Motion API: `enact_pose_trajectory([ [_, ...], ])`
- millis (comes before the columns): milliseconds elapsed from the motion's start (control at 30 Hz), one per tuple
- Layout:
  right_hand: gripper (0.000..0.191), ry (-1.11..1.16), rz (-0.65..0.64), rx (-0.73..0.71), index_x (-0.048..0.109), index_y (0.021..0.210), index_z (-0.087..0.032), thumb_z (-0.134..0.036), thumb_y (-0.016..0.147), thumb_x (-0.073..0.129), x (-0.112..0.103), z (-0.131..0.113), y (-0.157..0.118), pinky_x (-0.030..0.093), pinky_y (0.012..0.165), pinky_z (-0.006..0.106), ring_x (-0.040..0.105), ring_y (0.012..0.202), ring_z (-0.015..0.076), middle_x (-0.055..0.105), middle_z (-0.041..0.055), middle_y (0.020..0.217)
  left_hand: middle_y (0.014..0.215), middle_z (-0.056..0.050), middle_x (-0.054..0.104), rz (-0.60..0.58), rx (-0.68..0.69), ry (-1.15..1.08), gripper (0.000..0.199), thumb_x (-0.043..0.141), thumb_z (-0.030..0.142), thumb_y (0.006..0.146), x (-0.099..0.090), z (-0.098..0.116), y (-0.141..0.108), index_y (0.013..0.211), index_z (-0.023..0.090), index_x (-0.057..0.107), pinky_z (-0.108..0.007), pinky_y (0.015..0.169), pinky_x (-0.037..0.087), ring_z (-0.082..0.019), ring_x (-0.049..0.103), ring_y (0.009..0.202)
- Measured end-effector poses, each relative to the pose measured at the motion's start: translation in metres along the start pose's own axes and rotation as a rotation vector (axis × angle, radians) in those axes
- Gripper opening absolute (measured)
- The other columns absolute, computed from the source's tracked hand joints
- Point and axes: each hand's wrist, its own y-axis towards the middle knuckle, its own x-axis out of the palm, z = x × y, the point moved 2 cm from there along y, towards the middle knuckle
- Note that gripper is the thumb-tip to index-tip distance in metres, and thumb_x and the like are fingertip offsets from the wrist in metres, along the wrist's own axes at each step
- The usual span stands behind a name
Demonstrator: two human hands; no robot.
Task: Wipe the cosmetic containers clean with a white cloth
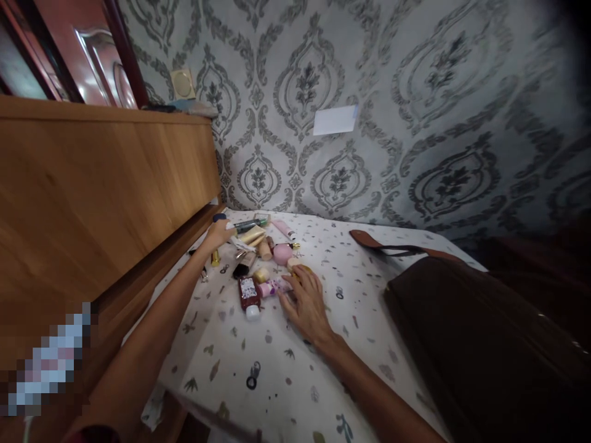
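Cosmetics lie in a loose pile on the patterned white cloth (277, 369). My left hand (218, 234) is at the pile's far left, beside a dark tube with a green end (252, 225); its fingertips are too small to make out. My right hand (302, 300) rests at the near right with fingers apart, touching a pink-purple tube (273, 287) and close to a yellowish item (303, 269). Left of it lies a dark red bottle with a white cap (250, 296). Between my hands are a round pink item (282, 253), a black-ended brush (243, 264) and a pink tube (283, 229).
A large dark brown bag (462, 344) with a brown strap (369, 241) stands on the right. Wooden furniture (111, 178) rises along the left edge. Behind the table is a patterned wall with a white switch plate (335, 120).
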Motion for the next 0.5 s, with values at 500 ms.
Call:
enact_pose_trajectory([
  [500,0.029,-0.019,0.078,0.069,0.056,0.123,-0.019,-0.027,0.095,0.051,-0.01,0.002,0.001,0.044,0.105,0.059,0.045,0.132,0.0341,0.05,0.0194,0.14,0.129,-0.026,0.064,-0.082,-0.202,0.356,0.06,0.084,0.044,0.069,0.107,0.071,0.159,0.114,0.009,0.066,-0.046,0.098,0.049,-0.043,0.057,0.126],
])
